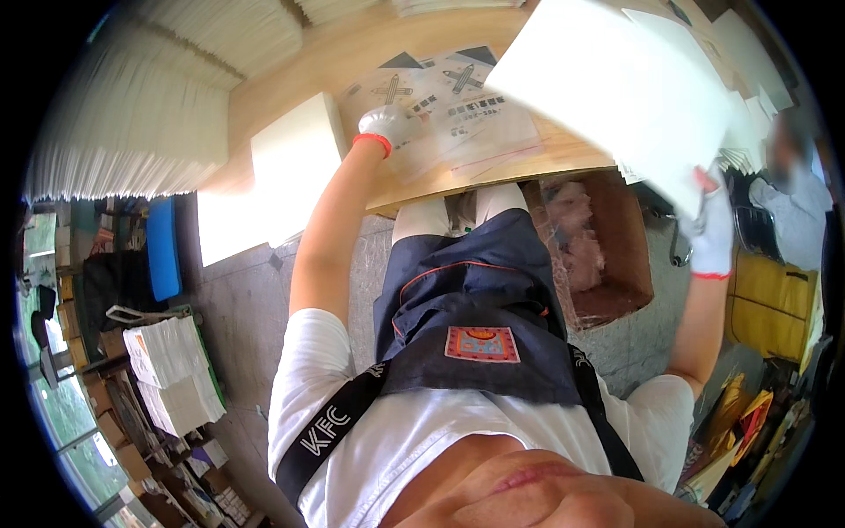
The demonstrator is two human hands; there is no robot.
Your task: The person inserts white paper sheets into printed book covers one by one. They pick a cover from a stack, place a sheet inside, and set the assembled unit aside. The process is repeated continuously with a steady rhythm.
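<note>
My left hand (387,128), in a white glove with a red cuff, is at the printed clear plastic bags (480,132) on the wooden table. Its fingers are curled in against the left bag (409,163), with the fingertips hidden. Out to the right, my right hand (709,231), gloved the same way, grips the near corner of a large white paper sheet (616,79). The thumb lies over the corner, and the other fingers are partly hidden. Tilted above the right end of the table, the sheet is overexposed; whether it is one or several layers I cannot tell.
A white paper stack (299,145) sits left of the bags on the table (264,97). Tall paper piles (123,123) line the far left. Below the table's right edge stands an open cardboard box (629,255) with crumpled plastic. Another person (792,207) is at the far right.
</note>
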